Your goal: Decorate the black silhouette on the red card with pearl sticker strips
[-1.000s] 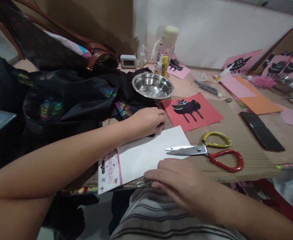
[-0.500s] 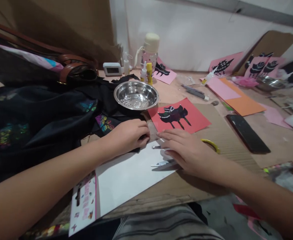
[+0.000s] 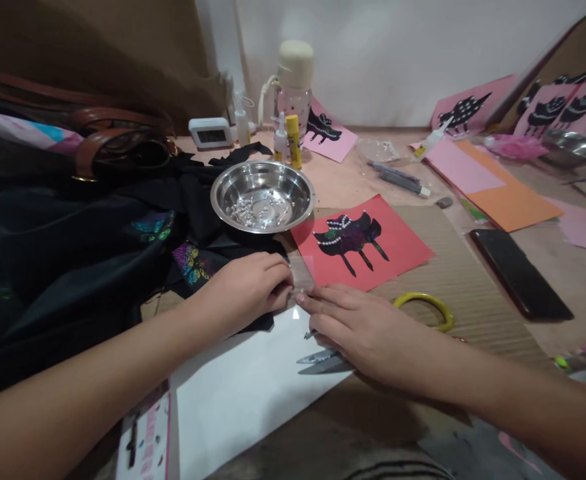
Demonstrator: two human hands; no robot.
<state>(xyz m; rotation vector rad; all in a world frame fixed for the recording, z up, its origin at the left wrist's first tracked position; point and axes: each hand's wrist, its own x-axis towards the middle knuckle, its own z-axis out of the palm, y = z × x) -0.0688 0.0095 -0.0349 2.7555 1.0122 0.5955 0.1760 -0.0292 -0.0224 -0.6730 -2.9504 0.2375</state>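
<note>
My left hand (image 3: 260, 283) is curled closed at the far edge of a white paper packet (image 3: 233, 393), which has a pink-lettered header strip. What its fingers hold is hidden. Close beside it, my right hand (image 3: 345, 319) bends over the same edge with fingertips pressed together, almost touching the left. Something too small to make out lies at those fingertips. Under the right hand are scissors (image 3: 423, 303), their blades over the packet and a yellow handle loop showing beyond. A red card (image 3: 403, 247) with a dark beaded shape lies just behind the hands.
Behind the left hand stands a steel bowl (image 3: 300, 210) holding small beads. Dark cloth (image 3: 73, 267) covers the left side. A bottle (image 3: 295, 67), glue stick (image 3: 293, 143) and small clock (image 3: 210, 133) stand at the back. A phone (image 3: 520, 273) and orange paper (image 3: 517, 193) lie at right.
The view has shifted, so the packet and both hands sit lower. My right fingertips have drawn nearer to my left ones, and more of the scissors' yellow loop shows.
</note>
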